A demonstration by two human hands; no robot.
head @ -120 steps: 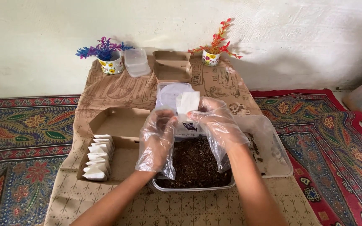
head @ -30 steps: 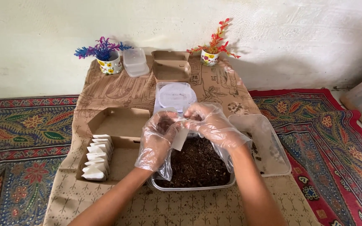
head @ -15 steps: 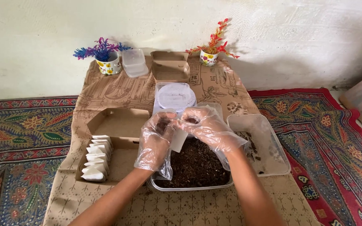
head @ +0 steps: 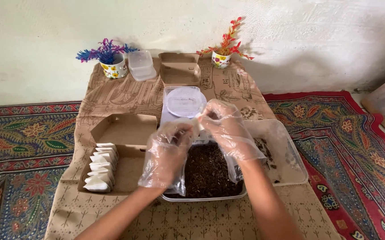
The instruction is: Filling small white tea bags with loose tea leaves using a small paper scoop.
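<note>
Both hands wear loose clear plastic gloves and meet above the far edge of a clear tub of dark soil (head: pixel 208 171). Left hand (head: pixel 168 149) and right hand (head: pixel 226 126) pinch a small white paper sachet (head: pixel 198 126) between their fingertips, the sachet held up over the tub, just in front of a white scale (head: pixel 174 116) with a round clear lid (head: pixel 185 101) on it. Both grips closed on the sachet, fingers curled; sachet mostly hidden by the gloves. Tub's clear lid (head: pixel 281 155) lies flat to the right of it, touching it, with soil crumbs on it. Left of the tub an open brown cardboard box (head: pixel 126 133) holds a row of white sachets (head: pixel 101 166) standing along its left side. Further back: another open cardboard box (head: pixel 179 69), stacked clear containers (head: pixel 141 66), two flowered pots with artificial plants, blue-purple (head: pixel 108 58) and red-orange (head: pixel 226 49). All on a low table covered in brown printed paper (head: pixel 112 93), patterned rug (head: pixel 19 151) around.
</note>
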